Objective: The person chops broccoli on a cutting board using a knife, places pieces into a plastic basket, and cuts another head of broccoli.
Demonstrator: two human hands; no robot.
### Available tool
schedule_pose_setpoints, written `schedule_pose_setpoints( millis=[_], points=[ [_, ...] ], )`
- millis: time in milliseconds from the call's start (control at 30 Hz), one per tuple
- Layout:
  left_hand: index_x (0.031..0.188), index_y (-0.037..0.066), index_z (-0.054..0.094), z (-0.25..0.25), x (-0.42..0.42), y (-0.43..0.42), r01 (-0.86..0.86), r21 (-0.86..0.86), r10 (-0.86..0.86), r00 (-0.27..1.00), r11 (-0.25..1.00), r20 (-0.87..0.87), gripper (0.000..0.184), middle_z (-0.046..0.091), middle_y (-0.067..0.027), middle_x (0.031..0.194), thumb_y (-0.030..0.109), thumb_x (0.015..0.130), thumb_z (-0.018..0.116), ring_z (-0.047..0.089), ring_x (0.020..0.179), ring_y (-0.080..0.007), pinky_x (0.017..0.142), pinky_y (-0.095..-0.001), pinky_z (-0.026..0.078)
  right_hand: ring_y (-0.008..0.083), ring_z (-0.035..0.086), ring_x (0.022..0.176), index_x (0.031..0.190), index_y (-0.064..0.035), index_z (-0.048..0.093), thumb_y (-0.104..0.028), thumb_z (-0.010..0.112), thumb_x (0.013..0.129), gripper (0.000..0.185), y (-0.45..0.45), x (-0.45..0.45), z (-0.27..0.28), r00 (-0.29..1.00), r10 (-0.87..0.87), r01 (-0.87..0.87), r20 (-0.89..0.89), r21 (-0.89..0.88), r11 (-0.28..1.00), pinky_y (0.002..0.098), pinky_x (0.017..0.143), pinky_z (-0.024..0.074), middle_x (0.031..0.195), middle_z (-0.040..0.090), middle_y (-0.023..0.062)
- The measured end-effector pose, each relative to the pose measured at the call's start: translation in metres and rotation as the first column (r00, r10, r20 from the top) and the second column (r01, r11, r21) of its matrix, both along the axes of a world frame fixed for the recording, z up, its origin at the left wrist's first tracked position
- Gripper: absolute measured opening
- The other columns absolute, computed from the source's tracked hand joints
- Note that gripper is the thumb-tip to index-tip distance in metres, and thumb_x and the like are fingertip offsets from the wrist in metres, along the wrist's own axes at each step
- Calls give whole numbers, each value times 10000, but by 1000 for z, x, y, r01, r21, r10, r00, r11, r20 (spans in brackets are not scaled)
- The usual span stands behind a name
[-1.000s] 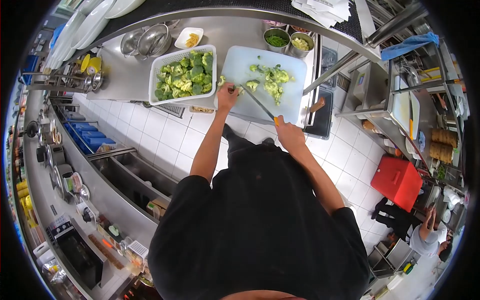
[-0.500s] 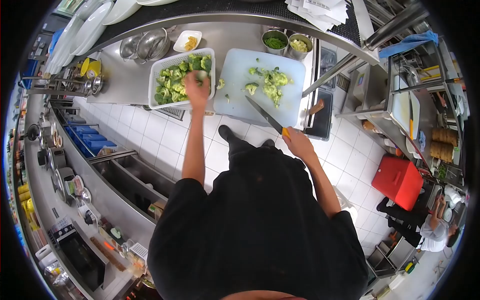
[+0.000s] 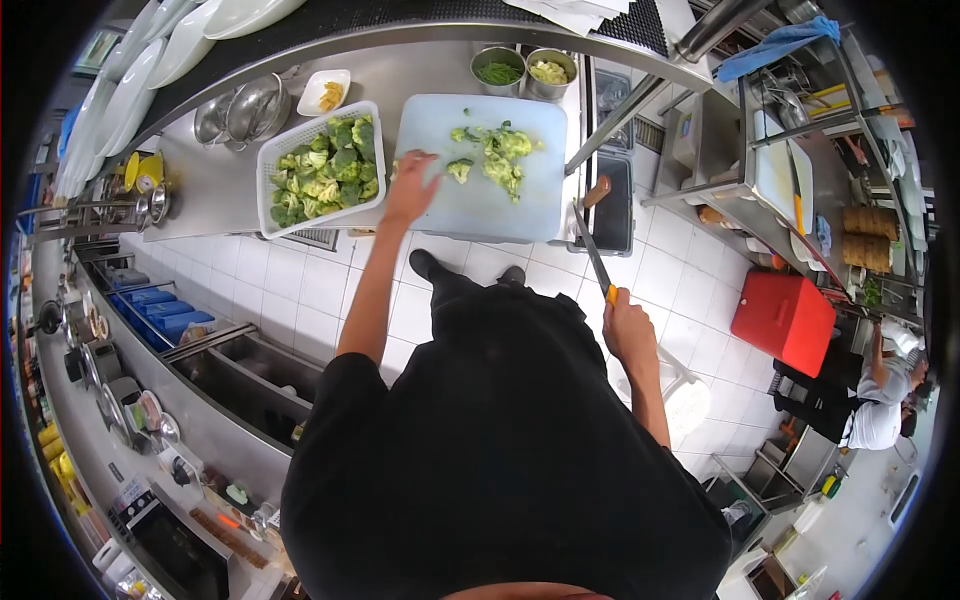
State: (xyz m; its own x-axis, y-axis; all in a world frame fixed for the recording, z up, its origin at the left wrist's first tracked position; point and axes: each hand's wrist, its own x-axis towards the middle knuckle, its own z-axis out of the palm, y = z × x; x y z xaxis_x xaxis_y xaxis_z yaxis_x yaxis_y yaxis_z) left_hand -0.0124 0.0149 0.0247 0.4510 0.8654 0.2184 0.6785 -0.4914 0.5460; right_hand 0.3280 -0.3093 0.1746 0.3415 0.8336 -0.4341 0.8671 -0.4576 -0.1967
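My left hand [image 3: 411, 188] is over the left edge of the pale blue cutting board [image 3: 430, 120], its fingers apart. Next to it a single broccoli floret [image 3: 460, 170] lies on the board, and cut broccoli pieces [image 3: 503, 160] are spread farther right. A white perforated basket [image 3: 262, 190] full of broccoli [image 3: 325, 175] stands left of the board. Away from the board's lower right corner, my right hand [image 3: 627, 325] is closed around the yellow handle of a knife [image 3: 592, 250], the blade pointing up and left.
Two metal pots [image 3: 498, 72] [image 3: 550, 74] stand behind the board. A white dish [image 3: 324, 93] and metal bowls [image 3: 256, 108] are behind the basket. A steel shelf edge [image 3: 400, 34] crosses overhead. At the far right are a red box [image 3: 783, 320] and another person [image 3: 877, 410].
My left hand has left the basket and moved right to the board. My right hand has carried the knife rightward off the board. The view has shifted, moving the counter leftward.
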Motion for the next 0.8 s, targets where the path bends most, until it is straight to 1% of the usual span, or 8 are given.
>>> schedule_pose_setpoints(
  millis=[167, 267, 467, 500, 600, 667, 767, 800],
  points=[
    [1375, 187, 584, -42, 57, -4, 45, -85, -58, 987, 995, -152, 553, 503, -159, 1378, 82, 847, 711, 533, 1231, -371, 1056, -485, 490, 492, 703, 853, 1110, 28, 509, -242, 462, 1042, 283, 6, 5, -7, 999, -35, 38, 30, -88, 995, 589, 780, 556, 877, 699, 305],
    [1319, 176, 587, -51, 59, 6, 9, -124, -25, 991, 992, -131, 509, 528, -160, 1308, 75, 835, 708, 518, 1220, -391, 1016, -497, 503, 488, 706, 901, 1112, 38, 530, -245, 472, 1032, 299, 18, 11, -12, 998, -25, 31, 59, -115, 993, 581, 811, 559, 927, 704, 307],
    [1212, 128, 590, 27, 20, -9, -173, -109, 190, 966, 979, 174, 436, 585, -167, 1142, 84, 804, 738, 593, 1080, -395, 938, -476, 511, 495, 698, 979, 1104, 40, 594, -277, 503, 1009, 343, 46, 22, 6, 998, -8, 18, 59, -171, 985, 568, 867, 560, 1024, 703, 316],
    [1225, 96, 583, 34, 3, -7, -233, 3, 226, 947, 972, 228, 444, 582, -171, 1134, 99, 812, 745, 608, 1046, -389, 925, -473, 513, 490, 699, 986, 1102, 38, 605, -289, 497, 1013, 356, 48, 23, 9, 998, -16, 27, 60, -190, 981, 564, 869, 561, 1033, 705, 312],
    [1221, 52, 572, 60, -62, -4, -491, 116, 433, 839, 863, 330, 438, 583, -175, 1146, 109, 826, 750, 604, 1079, -393, 938, -459, 513, 477, 699, 1006, 1103, 35, 634, -322, 481, 1022, 397, 53, 27, 16, 997, -45, 59, 60, -259, 964, 556, 878, 563, 1055, 710, 298],
    [1313, 34, 545, 52, -111, 2, -702, 207, 631, 706, 681, 321, 531, 584, -204, 1202, 121, 833, 754, 582, 1141, -413, 999, -465, 487, 470, 696, 1020, 1113, 34, 645, -341, 472, 1027, 422, 56, 30, 18, 996, -78, 87, 42, -302, 949, 553, 887, 561, 1067, 713, 289],
    [1494, -1, 418, 15, -175, 7, -660, 253, 630, 751, 707, 198, 688, 503, -296, 1411, 212, 909, 713, 472, 1307, -508, 1112, -515, 405, 394, 748, 836, 1083, 47, 680, -298, 487, 1005, 403, 66, 25, 23, 997, -71, 81, 42, -325, 942, 495, 762, 602, 964, 738, 258],
    [1525, 7, 384, 10, -185, 4, -634, 175, 616, 773, 753, 152, 722, 459, -303, 1462, 241, 922, 704, 441, 1342, -513, 1132, -520, 387, 378, 756, 789, 1067, 53, 687, -281, 494, 994, 392, 71, 21, 28, 996, -89, 93, 29, -345, 934, 479, 732, 609, 930, 741, 255]
  ],
)
